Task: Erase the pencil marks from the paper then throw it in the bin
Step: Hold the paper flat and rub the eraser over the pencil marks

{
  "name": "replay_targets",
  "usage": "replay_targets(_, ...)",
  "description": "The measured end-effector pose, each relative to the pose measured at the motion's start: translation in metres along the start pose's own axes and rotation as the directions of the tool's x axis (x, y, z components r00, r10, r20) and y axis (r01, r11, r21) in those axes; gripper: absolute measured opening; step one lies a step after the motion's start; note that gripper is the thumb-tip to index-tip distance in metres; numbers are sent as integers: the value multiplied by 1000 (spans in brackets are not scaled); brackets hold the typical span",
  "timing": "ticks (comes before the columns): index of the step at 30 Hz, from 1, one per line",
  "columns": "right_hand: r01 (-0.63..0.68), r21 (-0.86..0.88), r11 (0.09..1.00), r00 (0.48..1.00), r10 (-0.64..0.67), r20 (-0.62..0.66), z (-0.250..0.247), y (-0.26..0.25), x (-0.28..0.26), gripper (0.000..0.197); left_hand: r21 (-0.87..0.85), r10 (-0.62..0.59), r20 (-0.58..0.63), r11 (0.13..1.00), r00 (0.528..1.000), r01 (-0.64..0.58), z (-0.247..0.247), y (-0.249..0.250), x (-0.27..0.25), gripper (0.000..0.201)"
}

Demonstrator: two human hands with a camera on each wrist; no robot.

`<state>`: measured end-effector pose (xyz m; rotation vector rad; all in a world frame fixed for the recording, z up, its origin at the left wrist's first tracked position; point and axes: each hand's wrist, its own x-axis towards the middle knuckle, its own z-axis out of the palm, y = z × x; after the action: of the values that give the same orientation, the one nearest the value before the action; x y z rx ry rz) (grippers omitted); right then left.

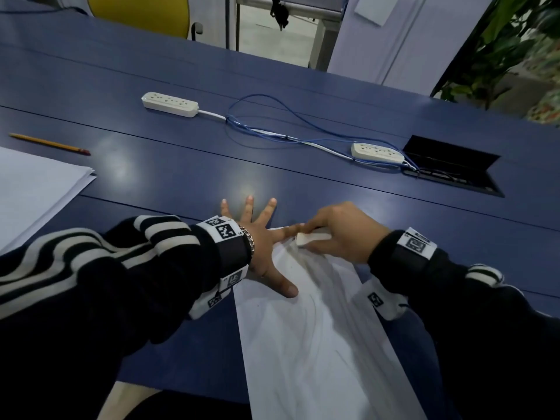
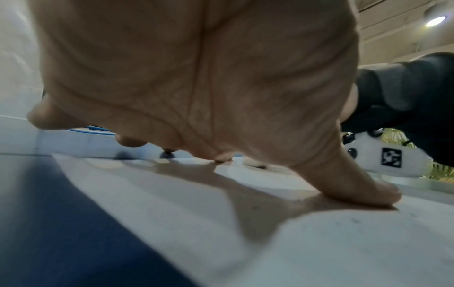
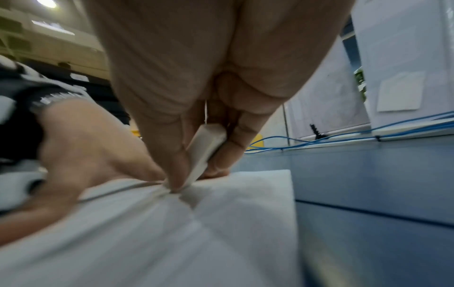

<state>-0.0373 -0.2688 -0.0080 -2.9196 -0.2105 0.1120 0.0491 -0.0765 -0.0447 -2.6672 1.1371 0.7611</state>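
Note:
A white sheet of paper lies on the blue table, running from the near edge up to my hands. My left hand presses flat on its far left corner with fingers spread; the thumb bears down on the sheet. My right hand pinches a white eraser and holds its end against the paper near the top edge. In the right wrist view the eraser sits between thumb and fingers, and the paper wrinkles under it. Faint grey pencil smears show on the sheet.
A yellow pencil lies far left, above a stack of white paper. Two white power strips with blue cables cross the table's middle. An open cable hatch sits at right. No bin is in view.

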Motion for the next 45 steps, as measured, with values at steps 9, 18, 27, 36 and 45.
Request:
replay_targets(9, 33, 6, 999, 999, -33, 18, -1, 1, 0, 30, -6, -10, 13, 1000, 1000, 10, -1, 1, -2, 134)
replay_targets(18, 0, 7, 1000, 1000, 0, 24, 1, 0, -4, 32, 17, -12, 31, 1000, 999, 11, -3, 1, -3, 139)
replay_targets(27, -157, 57, 986, 983, 162, -85, -11, 29, -43, 31, 18, 102, -2, 995, 995, -102, -1, -2, 3, 142)
replay_targets(36, -178, 61, 982, 980, 183, -80, -2, 27, -34, 36, 19, 208, -10, 978, 978, -207, -17, 11, 17, 133)
replay_targets(45, -71, -15, 997, 997, 71, 12, 12, -4, -27, 24, 68, 156, -21, 986, 988, -154, -13, 9, 29, 136)
